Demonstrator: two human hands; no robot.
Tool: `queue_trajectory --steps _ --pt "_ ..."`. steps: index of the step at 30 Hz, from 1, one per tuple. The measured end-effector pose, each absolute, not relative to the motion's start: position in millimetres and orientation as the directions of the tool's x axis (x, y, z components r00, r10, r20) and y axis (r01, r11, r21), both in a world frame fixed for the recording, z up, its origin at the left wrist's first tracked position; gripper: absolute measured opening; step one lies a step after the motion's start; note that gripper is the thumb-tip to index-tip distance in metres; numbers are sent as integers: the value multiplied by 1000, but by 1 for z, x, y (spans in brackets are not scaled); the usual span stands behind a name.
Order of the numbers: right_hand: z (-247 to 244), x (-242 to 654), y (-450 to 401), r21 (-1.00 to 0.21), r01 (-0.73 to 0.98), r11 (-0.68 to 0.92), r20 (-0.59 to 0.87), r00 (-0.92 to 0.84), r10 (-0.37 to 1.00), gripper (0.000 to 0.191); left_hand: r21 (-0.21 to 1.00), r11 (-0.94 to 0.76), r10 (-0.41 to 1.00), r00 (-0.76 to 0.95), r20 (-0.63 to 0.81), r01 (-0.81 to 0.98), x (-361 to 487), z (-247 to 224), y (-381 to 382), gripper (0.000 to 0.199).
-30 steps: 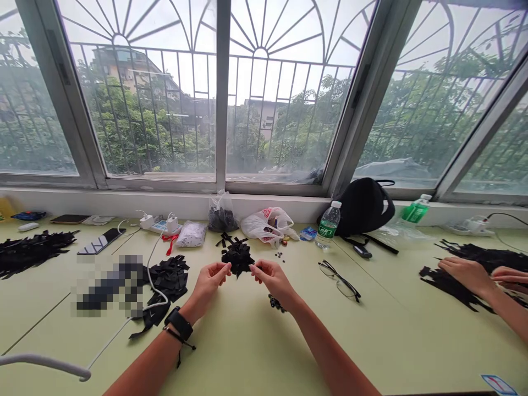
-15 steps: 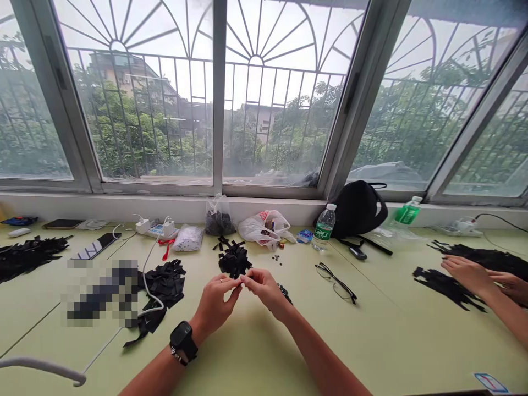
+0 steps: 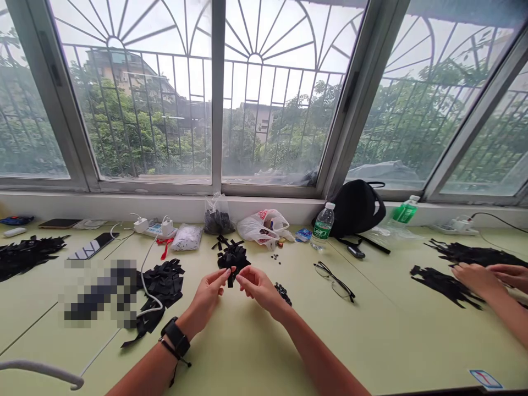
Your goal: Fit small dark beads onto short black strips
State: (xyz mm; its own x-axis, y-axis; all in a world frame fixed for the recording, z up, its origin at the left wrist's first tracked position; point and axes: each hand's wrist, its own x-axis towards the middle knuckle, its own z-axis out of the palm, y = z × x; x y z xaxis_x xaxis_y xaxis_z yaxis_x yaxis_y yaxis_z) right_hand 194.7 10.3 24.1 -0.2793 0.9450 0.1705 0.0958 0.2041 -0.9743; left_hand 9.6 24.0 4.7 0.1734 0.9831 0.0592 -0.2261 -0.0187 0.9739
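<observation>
My left hand (image 3: pixel 209 291) is closed, thumb and forefinger pinching a short black fabric strip (image 3: pixel 230 280) that hangs down from the fingertips. Just to its right, my right hand (image 3: pixel 260 289) has its thumb and fingertips pressed together; anything between them is too small to make out. A small gap separates the two hands. Right behind them lies a heap of black fabric strips (image 3: pixel 231 255), partly hidden by my fingers. Small dark shiny round pieces (image 3: pixel 283 293) form a pile beside my right hand, partly covered by it.
Glasses (image 3: pixel 335 281), a water bottle (image 3: pixel 323 226) and a black bag (image 3: pixel 357 209) stand to the right. Plastic bags (image 3: pixel 264 227) line the window side. A white cable (image 3: pixel 144 275) crosses another strip pile (image 3: pixel 167 283). Another person's hands (image 3: pixel 478 278) handle black strips at far right.
My hands have moved apart from fingertip contact. A black strip now shows in my left hand's pinch. The other person's hand has shifted slightly to the right.
</observation>
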Motion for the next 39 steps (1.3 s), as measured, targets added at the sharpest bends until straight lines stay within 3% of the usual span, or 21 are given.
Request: queue_trajectory --steps 10,18,27,34,39 --pt "26 182 1 -951 91 297 229 -438 869 49 973 -151 940 279 197 -177 18 13 14 41" --pt "25 196 12 -930 177 323 277 -244 929 42 971 -162 976 115 184 -174 5 3 29 40" --pt "24 205 20 -920 197 339 326 -96 941 42 977 -89 974 188 126 -195 3 4 28 41" --pt "27 196 8 -919 213 332 252 -331 909 46 977 -152 938 290 189 -148 7 11 22 44" --pt "24 203 19 -897 246 366 301 -266 916 53 977 -185 964 175 202 -108 5 17 20 51"
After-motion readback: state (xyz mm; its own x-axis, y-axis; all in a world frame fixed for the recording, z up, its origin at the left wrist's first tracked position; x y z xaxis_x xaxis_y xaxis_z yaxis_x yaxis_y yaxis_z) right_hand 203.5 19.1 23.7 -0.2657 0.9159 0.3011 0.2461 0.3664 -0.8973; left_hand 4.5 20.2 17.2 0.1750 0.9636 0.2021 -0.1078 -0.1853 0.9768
